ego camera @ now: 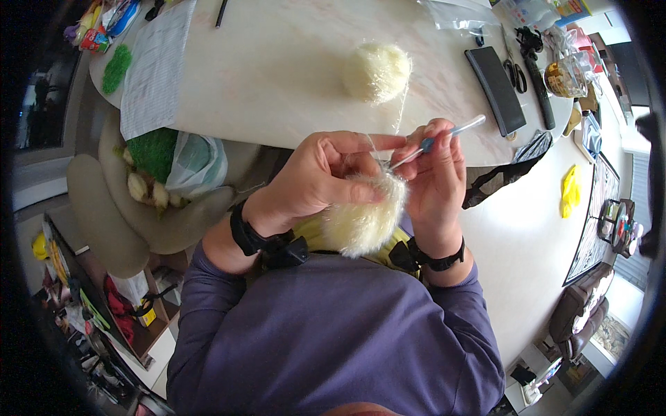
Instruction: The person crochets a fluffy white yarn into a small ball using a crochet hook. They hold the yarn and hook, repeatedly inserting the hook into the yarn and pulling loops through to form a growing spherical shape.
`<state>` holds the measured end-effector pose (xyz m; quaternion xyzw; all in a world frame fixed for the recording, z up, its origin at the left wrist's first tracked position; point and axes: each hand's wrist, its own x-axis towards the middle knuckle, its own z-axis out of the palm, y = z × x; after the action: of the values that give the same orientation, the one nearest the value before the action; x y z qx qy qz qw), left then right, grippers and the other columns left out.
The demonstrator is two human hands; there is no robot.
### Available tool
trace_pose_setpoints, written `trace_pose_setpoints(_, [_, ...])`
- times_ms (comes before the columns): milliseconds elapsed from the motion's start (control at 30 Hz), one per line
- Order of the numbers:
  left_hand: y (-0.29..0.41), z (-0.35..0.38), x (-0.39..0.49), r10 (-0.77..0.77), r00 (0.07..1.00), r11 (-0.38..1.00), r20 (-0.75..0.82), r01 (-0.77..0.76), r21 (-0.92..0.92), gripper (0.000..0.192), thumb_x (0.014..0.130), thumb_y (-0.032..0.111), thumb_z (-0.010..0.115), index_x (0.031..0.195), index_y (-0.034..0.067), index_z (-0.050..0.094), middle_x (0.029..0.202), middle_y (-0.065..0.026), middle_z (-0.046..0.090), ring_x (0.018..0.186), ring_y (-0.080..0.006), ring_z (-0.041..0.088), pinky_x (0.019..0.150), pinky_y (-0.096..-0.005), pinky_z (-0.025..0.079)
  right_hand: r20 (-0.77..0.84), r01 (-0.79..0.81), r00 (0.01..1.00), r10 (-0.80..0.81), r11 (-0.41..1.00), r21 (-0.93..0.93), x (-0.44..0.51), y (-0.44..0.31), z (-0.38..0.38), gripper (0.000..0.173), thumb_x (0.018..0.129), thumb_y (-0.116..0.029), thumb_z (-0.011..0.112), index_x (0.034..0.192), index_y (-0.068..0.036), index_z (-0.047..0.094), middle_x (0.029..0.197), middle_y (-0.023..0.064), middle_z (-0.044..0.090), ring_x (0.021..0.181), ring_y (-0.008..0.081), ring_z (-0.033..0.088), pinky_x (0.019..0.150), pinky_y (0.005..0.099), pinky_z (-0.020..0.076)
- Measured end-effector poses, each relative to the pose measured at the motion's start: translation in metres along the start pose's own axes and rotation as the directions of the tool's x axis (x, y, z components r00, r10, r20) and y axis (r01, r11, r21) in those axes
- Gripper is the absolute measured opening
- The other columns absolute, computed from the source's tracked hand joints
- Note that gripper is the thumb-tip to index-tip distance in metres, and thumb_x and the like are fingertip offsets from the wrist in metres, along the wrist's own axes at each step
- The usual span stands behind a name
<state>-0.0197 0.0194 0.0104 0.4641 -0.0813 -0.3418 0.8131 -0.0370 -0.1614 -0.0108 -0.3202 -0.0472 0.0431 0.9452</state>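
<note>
My left hand [328, 171] grips a fluffy cream crocheted piece [367, 218] near its top edge, with a strand of yarn running over the fingers. In my right hand [437, 166] is a crochet hook [463, 127] with a blue grip and a pale handle end; its shaft points down-left to the edge of the piece, where the fingers hide the tip. A ball of cream fuzzy yarn [379, 73] lies on the table beyond my hands, and its strand runs down to them.
The marbled table [270, 88] bears a paper sheet [158, 67], a green fuzzy piece [116, 68], a dark case [496, 91], scissors [514, 75] and a glass jar [566, 78]. On a chair [203, 223] at left lie a plastic bag [195, 164] and green fuzzy material [153, 156].
</note>
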Motion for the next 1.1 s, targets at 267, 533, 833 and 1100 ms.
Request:
trace_pose_setpoints(267, [-0.013, -0.005, 0.000, 0.115, 0.992, 0.990, -0.052, -0.109, 0.094, 0.062, 0.084, 0.004, 0.067, 0.139, -0.002, 0.039, 0.098, -0.0003, 0.064, 0.086, -0.0043, 0.058, 0.078, -0.0196, 0.047, 0.735, 0.670, 0.629, -0.251, -0.305, -0.677, -0.003, -0.009, 0.012, 0.026, 0.067, -0.006, 0.070, 0.092, -0.011, 0.068, 0.095, 0.0052, 0.069, 0.075, 0.0203, 0.060, 0.070, 0.0313, 0.0472])
trace_pose_setpoints(533, [-0.011, -0.008, 0.002, 0.133, 0.985, 0.989, 0.111, -0.139, 0.047, 0.057, 0.091, 0.005, 0.057, 0.142, -0.003, 0.032, 0.142, -0.0093, 0.043, 0.121, -0.0122, 0.048, 0.100, -0.0271, 0.040, 0.003, 0.097, 0.995, -0.103, 0.922, -0.376, -0.005, 0.006, 0.000, 0.012, 0.092, -0.006, 0.059, 0.101, 0.002, 0.060, 0.095, 0.0123, 0.067, 0.088, 0.0200, 0.064, 0.082, 0.0292, 0.0492])
trace_pose_setpoints(833, [-0.022, -0.012, 0.004, 0.240, 0.968, 0.937, 0.073, -0.251, 0.243, 0.058, 0.082, 0.003, 0.070, 0.133, -0.003, 0.043, 0.139, -0.0103, 0.047, 0.113, -0.0091, 0.050, 0.093, -0.0252, 0.042, 0.043, 0.074, 0.997, -0.063, 0.946, -0.317, -0.003, 0.008, -0.003, 0.014, 0.096, -0.011, 0.054, 0.103, 0.001, 0.056, 0.093, 0.0114, 0.065, 0.088, 0.0163, 0.062, 0.078, 0.0283, 0.0491])
trace_pose_setpoints(1100, [-0.010, -0.007, -0.001, 0.145, 0.988, 0.965, -0.051, -0.129, 0.230, 0.035, 0.078, -0.001, 0.072, 0.110, -0.001, 0.059, 0.123, -0.0095, 0.056, 0.101, -0.0094, 0.057, 0.087, -0.0244, 0.047, 0.108, 0.134, 0.990, -0.090, 0.844, -0.520, -0.001, -0.005, -0.001, 0.017, 0.100, -0.019, 0.045, 0.103, -0.003, 0.048, 0.085, 0.0138, 0.062, 0.081, 0.0219, 0.062, 0.077, 0.0322, 0.0480])
